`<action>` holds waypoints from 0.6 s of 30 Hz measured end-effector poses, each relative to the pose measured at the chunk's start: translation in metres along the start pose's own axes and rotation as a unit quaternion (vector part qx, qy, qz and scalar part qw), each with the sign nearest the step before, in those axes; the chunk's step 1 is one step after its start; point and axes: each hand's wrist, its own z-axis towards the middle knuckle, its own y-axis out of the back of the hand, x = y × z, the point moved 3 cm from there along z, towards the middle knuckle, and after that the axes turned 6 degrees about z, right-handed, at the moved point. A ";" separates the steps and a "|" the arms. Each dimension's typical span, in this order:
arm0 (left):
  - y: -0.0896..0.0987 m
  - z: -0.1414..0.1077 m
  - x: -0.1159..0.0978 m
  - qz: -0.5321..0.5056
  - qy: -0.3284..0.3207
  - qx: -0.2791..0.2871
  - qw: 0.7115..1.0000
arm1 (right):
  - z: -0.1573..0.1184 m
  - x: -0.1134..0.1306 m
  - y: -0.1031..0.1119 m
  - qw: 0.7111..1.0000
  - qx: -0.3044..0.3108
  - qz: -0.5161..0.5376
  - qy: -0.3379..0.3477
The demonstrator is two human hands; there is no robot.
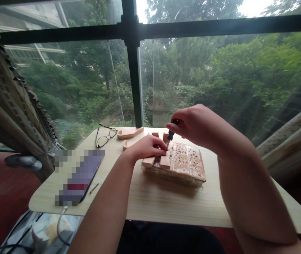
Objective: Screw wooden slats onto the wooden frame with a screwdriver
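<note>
My right hand [189, 120] is wrapped round the black handle of a screwdriver [171, 135], its shaft slanting down. At the screwdriver's tip, the fingers of my left hand [150, 146] are drawn together over a light wooden strip [165, 162]; whatever they pinch is hidden. A second wooden strip [148, 162] lies beside it, partly under my left hand. Both strips rest on a block wrapped in clear film or tape [186, 164], whose top is dotted with many small holes.
A curved wooden piece [130, 133] and a smaller hooked one [125, 144] lie behind my left hand. Eyeglasses [103, 141] sit at the back left. Nearer are a phone [83, 180] with a cable [60, 222] and a thin metal rod [94, 188]. A window [219, 77] borders the table [161, 208].
</note>
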 end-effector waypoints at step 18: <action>0.000 0.001 0.005 0.006 -0.002 0.015 1.000 | 0.015 -0.004 -0.018 1.000 0.016 0.007 -0.005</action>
